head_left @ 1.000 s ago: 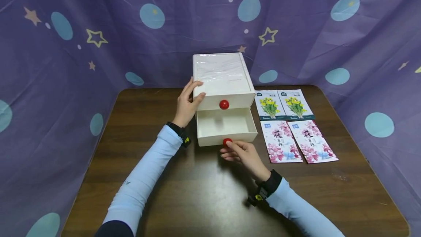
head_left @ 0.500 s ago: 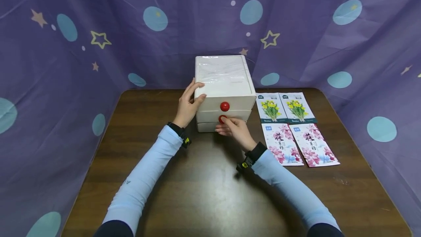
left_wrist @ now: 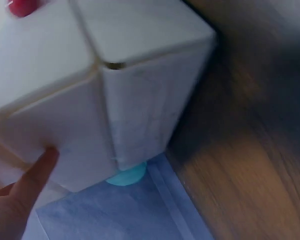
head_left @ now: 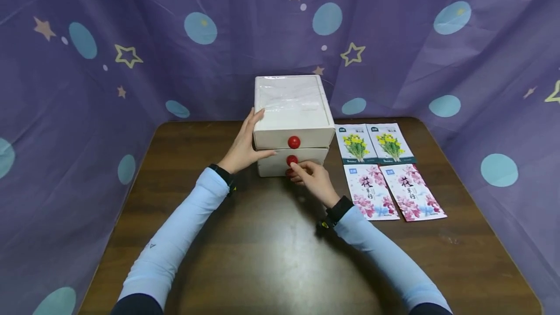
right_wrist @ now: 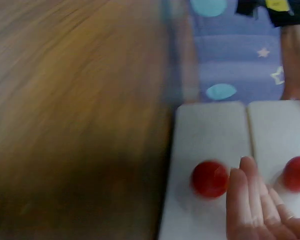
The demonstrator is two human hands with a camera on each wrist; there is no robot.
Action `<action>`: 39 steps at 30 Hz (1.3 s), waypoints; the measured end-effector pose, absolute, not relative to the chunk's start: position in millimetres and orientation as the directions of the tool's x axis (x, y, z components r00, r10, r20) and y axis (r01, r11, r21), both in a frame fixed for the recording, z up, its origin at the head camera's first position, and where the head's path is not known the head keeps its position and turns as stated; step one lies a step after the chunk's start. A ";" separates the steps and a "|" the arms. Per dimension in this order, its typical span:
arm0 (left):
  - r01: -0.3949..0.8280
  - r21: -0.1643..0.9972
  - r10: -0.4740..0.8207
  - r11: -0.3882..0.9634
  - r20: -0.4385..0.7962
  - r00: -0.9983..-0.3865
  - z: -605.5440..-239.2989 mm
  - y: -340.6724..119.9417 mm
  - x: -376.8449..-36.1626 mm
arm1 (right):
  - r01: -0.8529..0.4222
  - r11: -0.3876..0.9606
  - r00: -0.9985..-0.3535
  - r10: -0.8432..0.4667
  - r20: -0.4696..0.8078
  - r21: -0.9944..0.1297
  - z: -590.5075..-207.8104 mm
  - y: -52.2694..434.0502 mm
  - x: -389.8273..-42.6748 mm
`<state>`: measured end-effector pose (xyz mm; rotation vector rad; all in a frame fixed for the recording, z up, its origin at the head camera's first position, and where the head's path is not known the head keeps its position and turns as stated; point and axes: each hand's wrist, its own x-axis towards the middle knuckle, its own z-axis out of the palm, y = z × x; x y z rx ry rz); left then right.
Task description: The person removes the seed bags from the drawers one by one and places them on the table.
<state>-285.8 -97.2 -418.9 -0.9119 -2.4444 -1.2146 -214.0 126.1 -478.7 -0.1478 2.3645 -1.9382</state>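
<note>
A white two-drawer storage box (head_left: 290,103) stands on the table with both drawers pushed in. In the head view, its upper drawer has a red knob (head_left: 294,142), and the lower drawer carries another red knob (head_left: 291,160). My left hand (head_left: 243,148) steadies the box's left side, fingers up at the top edge and thumb stretched toward the front. One extended finger (left_wrist: 40,167) touches the side wall in the left wrist view. My right hand (head_left: 316,181) is at the lower knob; in the right wrist view its fingers (right_wrist: 240,195) are fairly straight, beside the knob rather than around it.
Right of the box lie two packets with yellow flowers (head_left: 355,145) and, in front of them, two pink-flower packets (head_left: 371,192). A purple patterned curtain (head_left: 245,62) hangs behind the brown wooden table (head_left: 262,256).
The lower drawer has slid back from pulled out to shut, my right hand moving with its knob. My left thumb has lowered from the top edge toward the seam between the drawers.
</note>
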 end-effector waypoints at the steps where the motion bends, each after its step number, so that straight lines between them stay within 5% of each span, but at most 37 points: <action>1: 0.659 0.593 0.432 0.464 0.498 -0.752 -421.0 -97.7 -284.6 | -0.037 0.234 -0.994 -0.105 0.013 -0.971 -482.6 127.6 -212.9; 7: 0.718 0.485 0.432 0.500 0.579 -0.692 -429.0 -96.8 -281.1 | -0.027 0.466 -0.998 -0.064 -0.004 -0.884 -499.6 131.2 -213.7; 14: 0.699 0.504 0.419 0.507 0.565 -0.711 -425.5 -95.3 -281.0 | 0.262 0.219 -0.928 -0.209 -0.308 -0.940 -506.0 118.9 -225.7; 27: 0.681 0.517 0.419 0.518 0.541 -0.730 -427.9 -90.5 -281.8 | 0.266 0.173 -0.944 -0.151 -0.292 -0.948 -496.2 113.8 -223.2; 39: 0.652 0.547 0.405 0.525 0.514 -0.757 -426.5 -92.0 -284.7 | 0.156 0.336 -0.953 -0.195 -0.231 -0.929 -499.4 117.0 -162.4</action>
